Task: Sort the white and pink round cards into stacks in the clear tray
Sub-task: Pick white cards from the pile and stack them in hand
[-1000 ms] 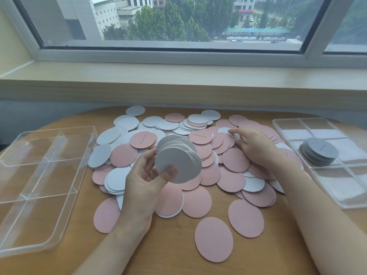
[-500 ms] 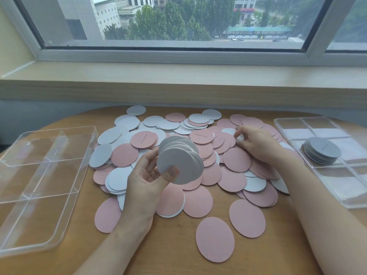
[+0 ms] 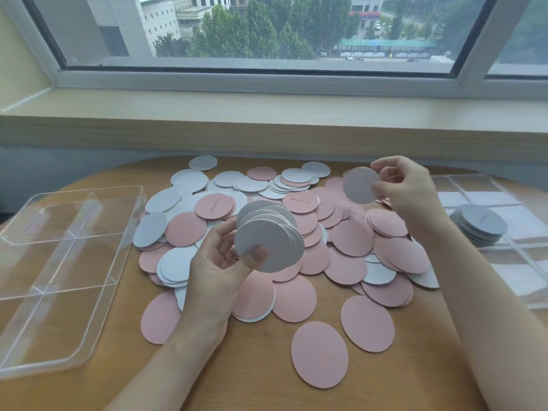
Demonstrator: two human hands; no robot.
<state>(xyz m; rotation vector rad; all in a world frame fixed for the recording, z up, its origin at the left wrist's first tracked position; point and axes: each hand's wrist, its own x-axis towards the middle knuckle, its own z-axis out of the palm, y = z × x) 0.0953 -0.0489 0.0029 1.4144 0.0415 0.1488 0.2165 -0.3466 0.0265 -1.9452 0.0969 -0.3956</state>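
A loose heap of pink and white round cards [image 3: 350, 241] covers the middle of the wooden table. My left hand [image 3: 216, 271] grips a fanned stack of white cards [image 3: 268, 235] above the heap's left half. My right hand [image 3: 406, 191] is raised over the heap's far right and pinches a single white card [image 3: 360, 185] by its edge. The clear divided tray [image 3: 486, 247] lies at the right, with a stack of white cards [image 3: 480, 228] in one compartment.
A second clear divided tray [image 3: 59, 262] lies at the left edge of the table [image 3: 261, 381]. Single pink cards [image 3: 318, 354] lie near the front. A wide window sill [image 3: 267, 120] runs behind the table.
My right hand has lifted off the heap with one white card pinched in its fingers. My left hand keeps holding its stack in about the same place.
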